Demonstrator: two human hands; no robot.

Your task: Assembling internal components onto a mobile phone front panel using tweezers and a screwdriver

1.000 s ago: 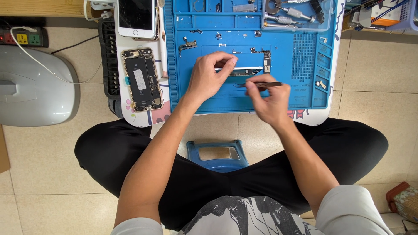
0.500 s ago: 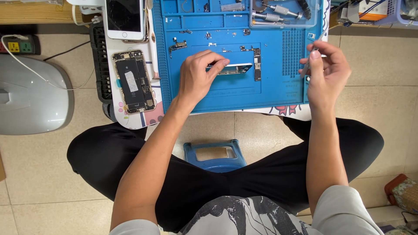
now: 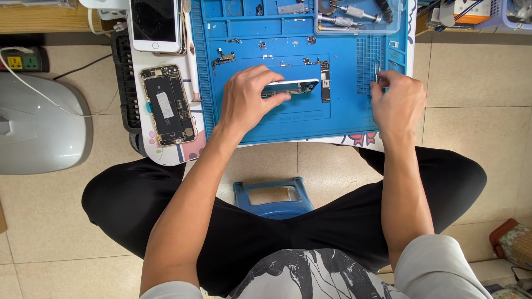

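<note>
My left hand [image 3: 246, 99] grips a phone logic board [image 3: 293, 87] and holds it on edge over the middle of the blue repair mat [image 3: 343, 119]. My right hand [image 3: 396, 102] is at the mat's right side, pinching thin metal tweezers [image 3: 377, 72] that point away from me over the mat's grid of small squares. A second narrow circuit board [image 3: 325, 83] lies flat just right of the held one. Small screws and a bracket [image 3: 221, 58] lie on the mat above my left hand.
An opened phone body [image 3: 166, 105] and a white phone with a cracked screen [image 3: 154, 25] lie left of the mat. A clear tray of tools [image 3: 354, 16] sits at the mat's top. A grey appliance [image 3: 39, 130] stands far left; a blue frame [image 3: 272, 196] lies between my crossed legs.
My right hand left the logic board and moved right to the mat's edge, tweezers turned upright. My left hand kept its grip on the board. The view shifted slightly down.
</note>
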